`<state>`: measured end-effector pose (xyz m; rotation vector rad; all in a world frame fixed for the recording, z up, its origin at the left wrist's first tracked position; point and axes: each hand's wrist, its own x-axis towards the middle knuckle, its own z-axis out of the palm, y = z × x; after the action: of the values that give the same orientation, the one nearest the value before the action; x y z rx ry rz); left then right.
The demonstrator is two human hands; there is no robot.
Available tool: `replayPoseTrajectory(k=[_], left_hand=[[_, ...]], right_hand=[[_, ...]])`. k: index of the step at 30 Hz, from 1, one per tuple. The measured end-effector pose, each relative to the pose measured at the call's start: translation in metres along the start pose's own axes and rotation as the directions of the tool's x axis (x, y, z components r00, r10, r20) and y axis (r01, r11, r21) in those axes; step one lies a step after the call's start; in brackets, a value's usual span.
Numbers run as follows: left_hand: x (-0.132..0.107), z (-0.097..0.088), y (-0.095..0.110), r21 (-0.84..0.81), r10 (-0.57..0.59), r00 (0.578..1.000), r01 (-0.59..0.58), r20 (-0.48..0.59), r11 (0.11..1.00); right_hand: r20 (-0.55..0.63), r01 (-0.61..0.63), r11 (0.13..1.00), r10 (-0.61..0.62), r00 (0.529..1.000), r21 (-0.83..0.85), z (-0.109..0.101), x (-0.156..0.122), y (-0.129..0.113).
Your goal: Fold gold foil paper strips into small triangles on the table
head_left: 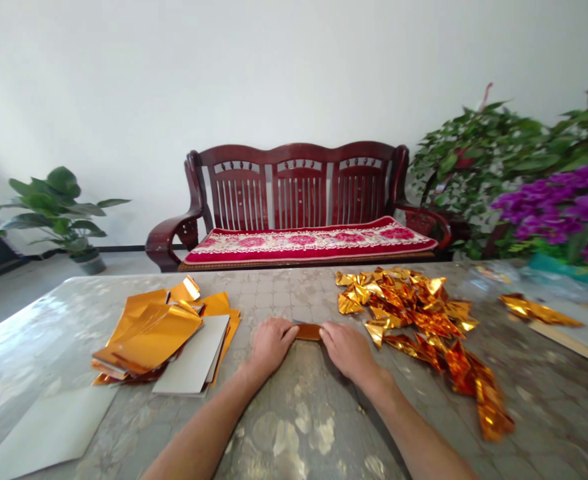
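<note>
A narrow folded strip of gold foil paper [309,331] lies low over the middle of the table, stretched between my two hands. My left hand [273,343] grips its left end with closed fingers. At the other end, my right hand [345,347] pinches the strip the same way. To the left of my hands is a loose stack of gold foil paper sheets [157,330], some showing a white back [194,357]. On the right spreads a heap of folded gold foil pieces [409,303], trailing toward the near side.
The table [284,407] has a patterned cover. A pale sheet [49,430] lies at the near left. At the right are another gold piece [539,311], a pale board [581,333] and purple flowers [559,200]. Beyond stand a wooden bench [299,193] and a potted plant [64,213].
</note>
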<state>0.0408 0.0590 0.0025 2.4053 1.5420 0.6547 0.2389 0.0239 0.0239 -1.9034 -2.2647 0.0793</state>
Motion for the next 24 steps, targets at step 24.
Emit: replayPoseTrajectory(k=[24], left_hand=[[0.004,0.009,0.013,0.021,-0.254,0.967,0.254,-0.018,0.967]], right_hand=[[-0.169,-0.041,0.999,0.042,0.985,0.012,0.019,0.0,-0.002]])
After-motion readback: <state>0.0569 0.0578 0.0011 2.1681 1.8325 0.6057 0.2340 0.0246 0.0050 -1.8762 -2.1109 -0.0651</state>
